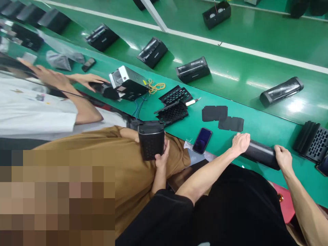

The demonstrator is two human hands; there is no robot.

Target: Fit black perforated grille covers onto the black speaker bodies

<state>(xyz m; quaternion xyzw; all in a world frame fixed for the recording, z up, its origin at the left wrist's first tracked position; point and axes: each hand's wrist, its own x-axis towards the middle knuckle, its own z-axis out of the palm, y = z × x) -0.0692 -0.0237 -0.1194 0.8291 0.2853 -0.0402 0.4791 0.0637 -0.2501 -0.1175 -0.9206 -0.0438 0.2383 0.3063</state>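
Two bare hands, which I guide from a distance, grasp a dark, elongated casing (pixel 260 154) at the near edge of a green workbench (pixel 220 140). The left hand (pixel 241 143) curls over its left end; the right hand (pixel 284 159) clasps its right end, the undersides of the fingers hidden. Whether the casing rests on the bench or hangs just above, I cannot tell. Good handling, I judge, calls for even pressure at both ends, no twist, and fingertips off its smooth middle, which looks easy to smudge. I would also favor a position farther in from the near edge. Two overlapping black sheets (pixel 214 113) lie to the far left, a phone (pixel 202 140) to the left, perforated panels (pixel 316 141) to the right. Farther left, a co-worker in brown holds a dark speaker (pixel 151 140); beyond the bench, another dark unit (pixel 283 90) sits on a green surface.
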